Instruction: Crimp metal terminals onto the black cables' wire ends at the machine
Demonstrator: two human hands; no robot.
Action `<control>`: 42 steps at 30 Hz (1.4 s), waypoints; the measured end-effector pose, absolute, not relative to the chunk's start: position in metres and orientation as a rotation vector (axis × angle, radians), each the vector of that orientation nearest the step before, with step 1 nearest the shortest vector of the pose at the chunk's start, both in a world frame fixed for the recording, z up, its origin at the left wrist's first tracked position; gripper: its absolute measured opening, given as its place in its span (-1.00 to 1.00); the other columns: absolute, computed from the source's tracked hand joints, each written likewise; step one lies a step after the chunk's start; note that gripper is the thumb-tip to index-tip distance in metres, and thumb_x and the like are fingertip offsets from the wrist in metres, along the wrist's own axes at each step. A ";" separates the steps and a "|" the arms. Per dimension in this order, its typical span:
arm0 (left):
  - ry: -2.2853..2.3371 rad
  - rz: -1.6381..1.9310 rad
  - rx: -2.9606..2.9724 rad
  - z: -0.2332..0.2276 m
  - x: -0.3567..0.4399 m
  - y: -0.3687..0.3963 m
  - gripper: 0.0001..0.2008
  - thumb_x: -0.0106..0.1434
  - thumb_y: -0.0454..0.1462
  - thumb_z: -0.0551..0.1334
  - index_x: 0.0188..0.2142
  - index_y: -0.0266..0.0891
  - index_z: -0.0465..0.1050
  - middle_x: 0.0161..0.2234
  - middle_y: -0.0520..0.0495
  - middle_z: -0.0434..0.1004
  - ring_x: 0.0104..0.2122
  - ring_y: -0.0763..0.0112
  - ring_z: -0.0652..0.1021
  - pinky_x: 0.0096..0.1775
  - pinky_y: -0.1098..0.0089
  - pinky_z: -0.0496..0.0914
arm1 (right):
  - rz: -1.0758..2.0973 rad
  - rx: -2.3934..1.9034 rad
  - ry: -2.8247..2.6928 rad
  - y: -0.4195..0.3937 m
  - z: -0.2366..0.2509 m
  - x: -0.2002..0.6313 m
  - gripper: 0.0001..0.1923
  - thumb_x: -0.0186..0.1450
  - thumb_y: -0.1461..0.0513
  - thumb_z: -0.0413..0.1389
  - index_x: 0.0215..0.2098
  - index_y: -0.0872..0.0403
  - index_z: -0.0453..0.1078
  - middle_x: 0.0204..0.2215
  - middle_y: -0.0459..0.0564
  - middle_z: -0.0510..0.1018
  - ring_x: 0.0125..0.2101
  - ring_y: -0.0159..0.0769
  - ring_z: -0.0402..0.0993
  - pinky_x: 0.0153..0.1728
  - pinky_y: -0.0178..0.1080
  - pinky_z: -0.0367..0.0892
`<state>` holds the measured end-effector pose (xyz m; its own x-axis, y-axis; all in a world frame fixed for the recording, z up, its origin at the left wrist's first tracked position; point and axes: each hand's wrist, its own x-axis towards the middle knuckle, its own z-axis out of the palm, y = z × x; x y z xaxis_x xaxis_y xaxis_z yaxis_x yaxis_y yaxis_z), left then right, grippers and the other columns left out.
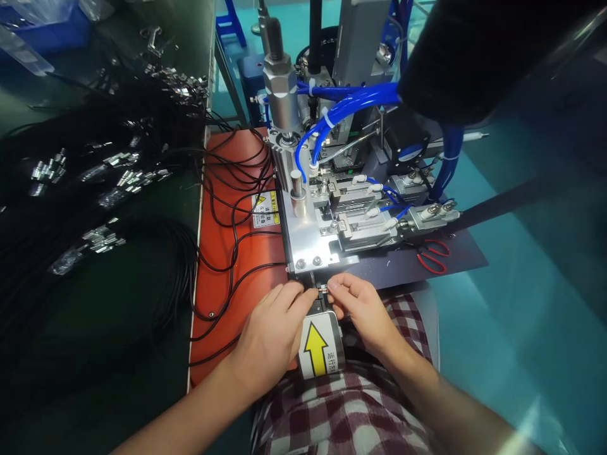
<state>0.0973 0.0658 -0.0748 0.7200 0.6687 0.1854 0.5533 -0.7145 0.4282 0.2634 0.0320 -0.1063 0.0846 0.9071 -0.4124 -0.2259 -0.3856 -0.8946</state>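
Dozens of black cables (95, 189) with shiny metal plugs lie heaped far left on the dark bench (118, 354). Next along, an orange mat (222, 253) carries more loose loops of cable, and a yellow warning label (264, 209) sits by its right edge. Now the left hand (270, 328): fingers pinched together, tips pressed against a small metal connector (323, 290) right at the front lip of the machine (322, 215). The connector sits between both sets of fingertips, just below the silver plate. Under it, a yellow arrow sticker (317, 347) points up toward the machine. The right hand (363, 309) pinches the connector's other end, thumb and forefinger closed on it. Blue hoses (351, 104) curl above the jig. Further right, red scissors (434, 256) rest on a dark sheet (455, 256), and beyond that the teal table (521, 316).
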 end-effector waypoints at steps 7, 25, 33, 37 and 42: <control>0.896 0.551 2.561 -0.076 0.095 0.069 -0.70 0.27 -0.46 0.02 -0.08 -0.38 0.42 -0.29 -0.19 0.45 -0.32 0.28 0.46 -0.31 0.31 0.45 | 1.257 -1.584 -0.954 0.031 -0.103 0.264 -0.75 0.25 0.07 0.09 -0.48 0.05 0.28 -0.65 -0.19 0.31 -0.62 -0.39 0.25 -0.58 -0.33 0.15; 0.888 0.550 2.510 -0.079 0.094 0.066 -0.68 0.25 -0.49 0.03 -0.05 -0.43 0.39 -0.26 -0.22 0.43 -0.29 0.26 0.44 -0.28 0.30 0.45 | 1.248 -1.542 -0.929 0.024 -0.104 0.263 -0.78 0.25 0.11 0.10 -0.47 0.06 0.30 -0.58 -0.16 0.30 -0.57 -0.40 0.19 -0.53 -0.33 0.14; 0.900 0.484 2.476 -0.081 0.093 0.065 -0.68 0.25 -0.49 0.04 -0.02 -0.38 0.36 -0.23 -0.19 0.42 -0.28 0.25 0.43 -0.27 0.29 0.43 | 1.624 -1.324 -0.658 0.033 -0.104 0.268 -0.68 0.19 0.04 0.14 -0.52 0.10 0.27 -0.66 -0.20 0.28 -0.63 -0.47 0.12 -0.57 -0.36 0.07; 0.909 0.486 2.497 -0.081 0.094 0.065 -0.68 0.25 -0.48 0.03 -0.03 -0.37 0.37 -0.24 -0.19 0.42 -0.28 0.25 0.43 -0.28 0.28 0.43 | 1.458 -1.435 -0.721 0.034 -0.104 0.263 -0.68 0.18 0.01 0.15 -0.49 0.10 0.30 -0.64 -0.20 0.27 -0.63 -0.45 0.13 -0.57 -0.34 0.08; 0.916 0.482 2.580 -0.081 0.095 0.063 -0.69 0.26 -0.47 0.03 -0.03 -0.42 0.37 -0.25 -0.21 0.42 -0.31 0.23 0.43 -0.30 0.27 0.43 | 1.222 -1.512 -0.793 0.030 -0.118 0.260 -0.75 0.22 0.06 0.12 -0.47 0.05 0.30 -0.61 -0.17 0.29 -0.59 -0.39 0.16 -0.57 -0.32 0.09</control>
